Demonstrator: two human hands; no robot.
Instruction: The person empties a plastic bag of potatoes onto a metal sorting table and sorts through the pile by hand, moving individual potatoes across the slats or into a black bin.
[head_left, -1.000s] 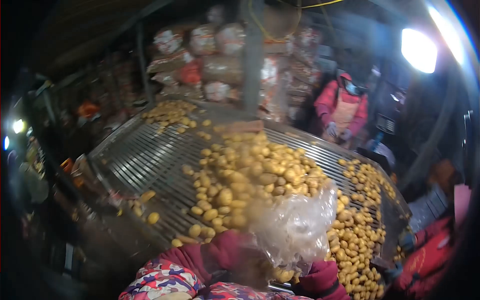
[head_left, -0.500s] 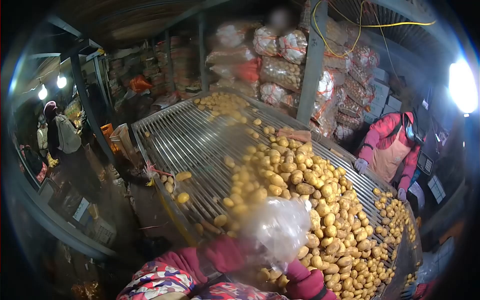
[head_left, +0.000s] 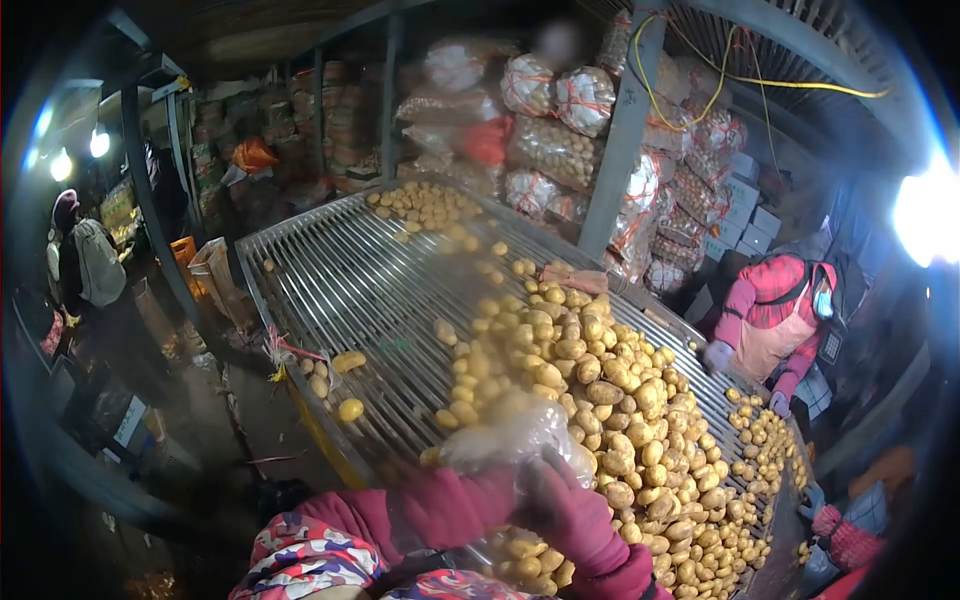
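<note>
A clear plastic bag (head_left: 515, 435) is bunched up in front of me, over the near side of the potato pile (head_left: 660, 440). My left hand (head_left: 495, 488), blurred, is at the lower edge of the bag, its fingers partly hidden by the plastic. Gloved and dark, my right hand (head_left: 548, 485) grips the bag's right side. Loose potatoes (head_left: 530, 562) lie below my wrists, between my two sleeves. The pile rests on a sloping rack of metal bars (head_left: 340, 270).
Across the rack, a co-worker (head_left: 775, 320) in an apron reaches toward smaller potatoes (head_left: 765, 430). Another person's sleeve (head_left: 845, 535) shows at lower right. Filled sacks (head_left: 555, 150) are stacked behind a metal post (head_left: 625, 140). At left stands a person with a backpack (head_left: 98, 265).
The bag has moved left and down and looks more bunched. My right hand has come up onto it. The camera view has shifted slightly, and the co-worker's arm has moved.
</note>
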